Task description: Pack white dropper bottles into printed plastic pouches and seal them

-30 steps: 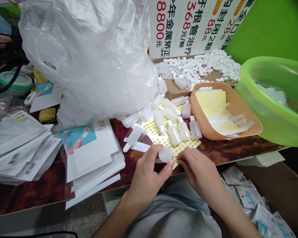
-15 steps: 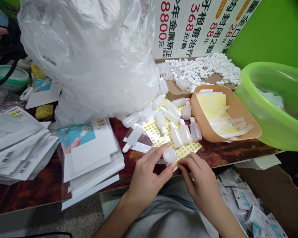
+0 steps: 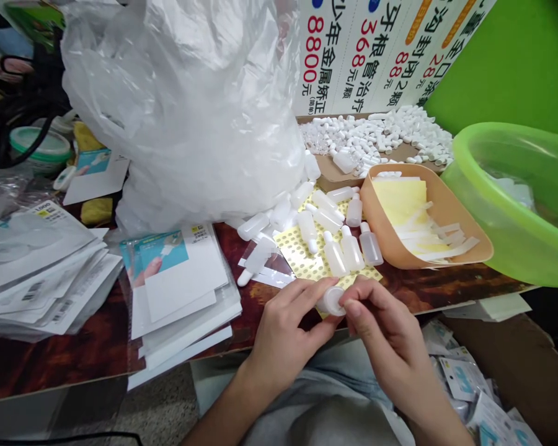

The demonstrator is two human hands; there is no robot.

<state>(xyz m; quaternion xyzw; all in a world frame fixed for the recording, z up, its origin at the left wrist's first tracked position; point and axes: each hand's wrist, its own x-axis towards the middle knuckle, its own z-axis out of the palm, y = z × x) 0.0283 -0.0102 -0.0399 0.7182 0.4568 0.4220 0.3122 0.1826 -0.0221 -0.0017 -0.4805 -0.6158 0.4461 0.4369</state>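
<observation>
My left hand [image 3: 286, 325] grips a small translucent plastic bottle [image 3: 333, 300], whose round end faces up towards me. Thumb and forefinger of my right hand [image 3: 388, 331] are pinched together at the right edge of that round end. Whatever lies between those fingertips is too small to make out. Just beyond my hands is a yellow sheet of small round stickers [image 3: 295, 248], partly covered by several white-capped bottles [image 3: 352, 249]. Another bottle [image 3: 259, 257] lies on its side to the left, on a clear plastic sleeve.
A big bag of bottles [image 3: 190, 136] stands behind. White caps [image 3: 381, 133] fill a cardboard tray at the back. To the right are an orange bin [image 3: 376, 217] of paper strips and a green basin [image 3: 474, 204]. Stacked printed cards [image 3: 181, 297] lie left, overhanging the table edge.
My right hand has risen from the sheet's near edge to the bottle's end. My left hand has tilted the bottle slightly towards the right. The whole view has shifted a little.
</observation>
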